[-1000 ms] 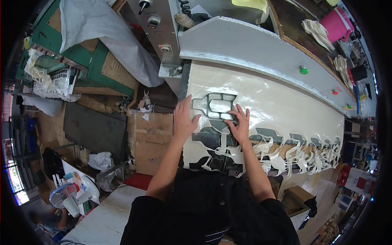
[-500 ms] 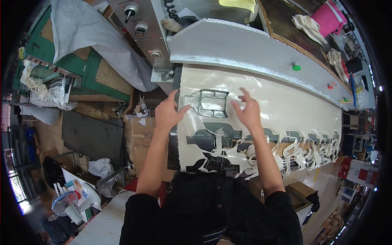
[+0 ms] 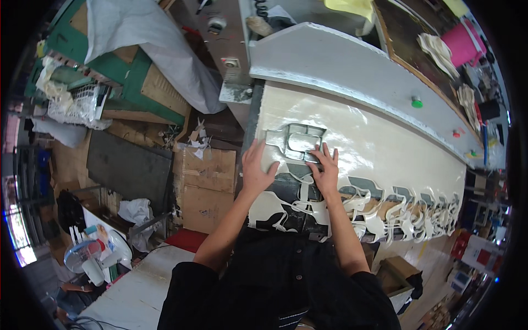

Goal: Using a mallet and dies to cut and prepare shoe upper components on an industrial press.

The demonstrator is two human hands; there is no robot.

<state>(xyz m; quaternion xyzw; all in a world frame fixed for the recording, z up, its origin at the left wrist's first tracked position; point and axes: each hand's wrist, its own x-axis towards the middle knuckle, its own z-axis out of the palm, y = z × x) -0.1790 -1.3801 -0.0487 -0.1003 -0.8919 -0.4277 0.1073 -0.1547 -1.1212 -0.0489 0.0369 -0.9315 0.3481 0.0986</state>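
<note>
A metal cutting die (image 3: 292, 155), a frame of upright walls with a narrower arm at its left, lies on a cream sheet (image 3: 363, 137). My right hand (image 3: 325, 173) is at the die's lower right corner, thumb by the near wall and index finger bent over it, the other fingers stretched toward the right side. Fingers spread, my left hand (image 3: 257, 171) rests at the sheet's left edge, just below the die's arm, and appears to hold nothing. Cut-out openings and curling cream scraps (image 3: 379, 212) line the sheet's near side.
Beyond the sheet runs a grey machine beam (image 3: 352, 60) with a green button (image 3: 416, 102). A control panel (image 3: 223, 44) stands at the upper left. Flattened cardboard (image 3: 206, 187) lies left of the work surface, and an open box (image 3: 395, 275) sits near right.
Both hands have come down and nearer to me. My right hand now touches the die's near right corner. The whole view has shifted and turned slightly.
</note>
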